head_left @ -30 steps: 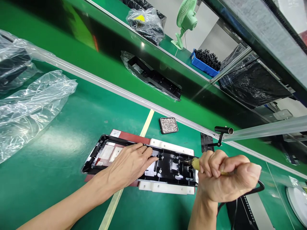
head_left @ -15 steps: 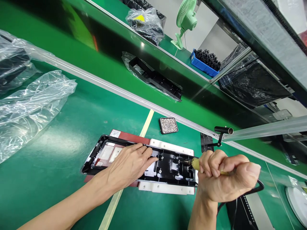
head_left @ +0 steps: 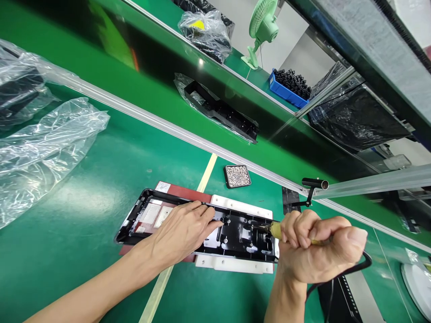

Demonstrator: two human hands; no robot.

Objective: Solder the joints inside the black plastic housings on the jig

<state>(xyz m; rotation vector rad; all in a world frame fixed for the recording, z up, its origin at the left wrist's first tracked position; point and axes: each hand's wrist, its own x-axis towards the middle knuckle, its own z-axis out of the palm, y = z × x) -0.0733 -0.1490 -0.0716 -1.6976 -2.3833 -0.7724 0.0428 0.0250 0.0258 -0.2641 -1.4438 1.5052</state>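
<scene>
A long black plastic housing (head_left: 237, 233) lies in a fixture with white blocks (head_left: 235, 264) and a red-brown base (head_left: 191, 193). Across the middle of the housing rests my left hand (head_left: 185, 229), palm down, fingers over its far edge and thumb stretched inside. My right hand (head_left: 319, 246) is wrapped round the yellow handle of a corded tool (head_left: 275, 230). The tool's metal tip points left into the right part of the housing, near a small post; whether it touches is too small to tell. Beyond the housing sits a small black tray (head_left: 237, 176) of tiny metal parts.
Clear plastic bags (head_left: 47, 157) lie at the left. Behind the metal rail (head_left: 161, 123), another black housing (head_left: 222, 112) rests on plastic. A black tube bracket (head_left: 314, 184) stands near my right hand. Farther back are a blue bin (head_left: 286, 92) and a green fan (head_left: 264, 29).
The view has shifted very slightly. Both hands, the tool and the housing hold the same positions relative to each other.
</scene>
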